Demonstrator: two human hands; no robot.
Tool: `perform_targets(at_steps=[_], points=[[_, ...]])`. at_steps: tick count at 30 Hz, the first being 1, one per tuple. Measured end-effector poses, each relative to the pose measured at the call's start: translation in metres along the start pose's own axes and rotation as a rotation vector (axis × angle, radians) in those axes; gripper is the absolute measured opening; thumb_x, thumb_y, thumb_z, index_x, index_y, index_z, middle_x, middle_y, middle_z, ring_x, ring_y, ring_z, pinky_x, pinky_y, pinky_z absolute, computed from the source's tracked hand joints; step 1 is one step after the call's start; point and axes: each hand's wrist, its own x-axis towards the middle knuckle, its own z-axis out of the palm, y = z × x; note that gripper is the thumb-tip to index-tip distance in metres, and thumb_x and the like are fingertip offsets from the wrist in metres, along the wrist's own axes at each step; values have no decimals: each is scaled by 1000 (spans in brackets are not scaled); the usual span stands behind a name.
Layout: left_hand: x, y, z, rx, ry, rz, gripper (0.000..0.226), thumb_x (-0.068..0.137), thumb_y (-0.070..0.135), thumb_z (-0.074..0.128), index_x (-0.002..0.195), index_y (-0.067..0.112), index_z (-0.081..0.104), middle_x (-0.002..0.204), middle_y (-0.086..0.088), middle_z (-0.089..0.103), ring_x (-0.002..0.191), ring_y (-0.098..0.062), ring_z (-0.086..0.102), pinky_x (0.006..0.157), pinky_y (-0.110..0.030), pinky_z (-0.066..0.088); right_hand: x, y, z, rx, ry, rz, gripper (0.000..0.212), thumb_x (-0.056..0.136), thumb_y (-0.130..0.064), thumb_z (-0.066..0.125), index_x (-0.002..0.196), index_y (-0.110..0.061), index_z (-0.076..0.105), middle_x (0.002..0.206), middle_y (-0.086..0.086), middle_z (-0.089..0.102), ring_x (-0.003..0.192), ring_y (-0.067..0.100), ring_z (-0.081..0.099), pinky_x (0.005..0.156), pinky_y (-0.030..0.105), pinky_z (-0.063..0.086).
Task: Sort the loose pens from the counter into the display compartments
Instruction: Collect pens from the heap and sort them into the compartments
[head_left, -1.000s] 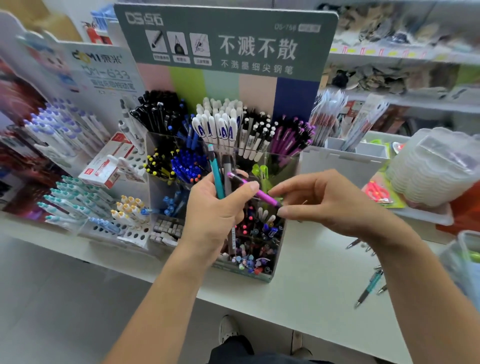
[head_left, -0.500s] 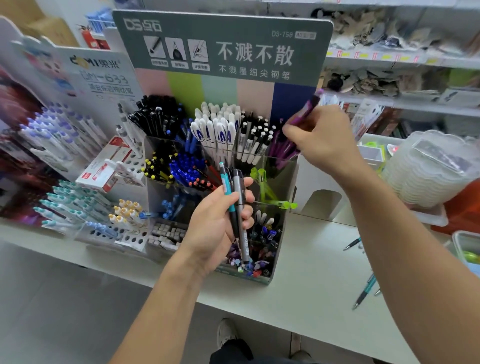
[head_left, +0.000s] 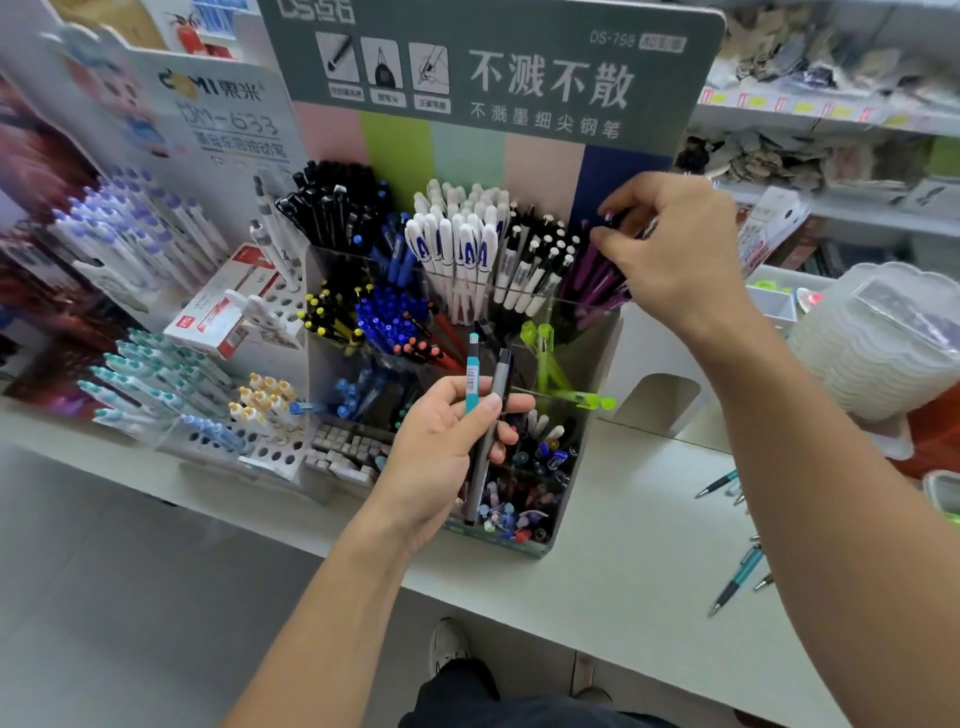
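A clear tiered pen display (head_left: 582, 499) stands on the white counter (head_left: 623, 561), with compartments of black, white, blue and purple pens. My left hand (head_left: 441, 452) is in front of it, holding a teal pen (head_left: 471, 384) and a grey pen (head_left: 488, 441) upright. My right hand (head_left: 675, 249) is at the back right compartment of purple pens (head_left: 592, 280), its fingertips pinched on the top of a purple pen (head_left: 618, 221) among the others. Loose teal pens (head_left: 737, 577) lie on the counter at the right, partly behind my right forearm.
A second white pen rack (head_left: 218, 441) with teal and yellow-capped pens stands at the left. A stack of clear plastic lids (head_left: 878, 343) is at the right. Shelving runs behind. Two lime green pens (head_left: 550, 364) stick out of a middle compartment.
My right hand took the purple pen from my left hand, carried it up and right, and lowered it into the purple compartment. My left hand keeps the teal and grey pens.
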Motion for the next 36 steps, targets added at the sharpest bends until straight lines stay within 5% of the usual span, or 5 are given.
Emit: perform_targets(at_steps=[12,17,20,31,36], points=[[-4,-21,7,-81,83,-118,19,96,10,63,115,11,64,81,1,74,68,-12,69,54,-22,54,-18,-7,-7,-382,-188,-29,32,92,-28,73,123,-22,71,110,9,70,101,32,64,87,40,52],[-5,-22,10,-109,21,-69,21,92,10,64,113,9,61,76,-1,71,64,-15,66,50,-22,50,-81,-6,-24,51,-257,37,22,89,-45,72,88,-24,78,70,-13,68,59,-1,56,57,10,41],[-5,-24,15,-90,-27,-59,30,82,17,68,109,8,61,79,-4,72,64,-16,67,50,-22,50,-118,10,-6,376,-504,278,21,84,-39,77,82,-19,77,59,-5,64,47,6,50,49,21,40],[1,-42,18,-20,60,-9,19,97,21,59,111,11,66,87,-5,73,66,-16,68,51,-22,53,-139,26,-7,642,-69,215,12,93,-7,69,88,-17,73,66,5,68,53,19,59,49,26,48],[7,-59,-5,96,132,-96,30,108,24,43,115,17,70,74,3,45,48,-8,25,40,-19,22,-137,32,-11,226,96,-72,5,92,-13,72,96,-13,75,77,-4,70,66,11,62,65,24,52]])
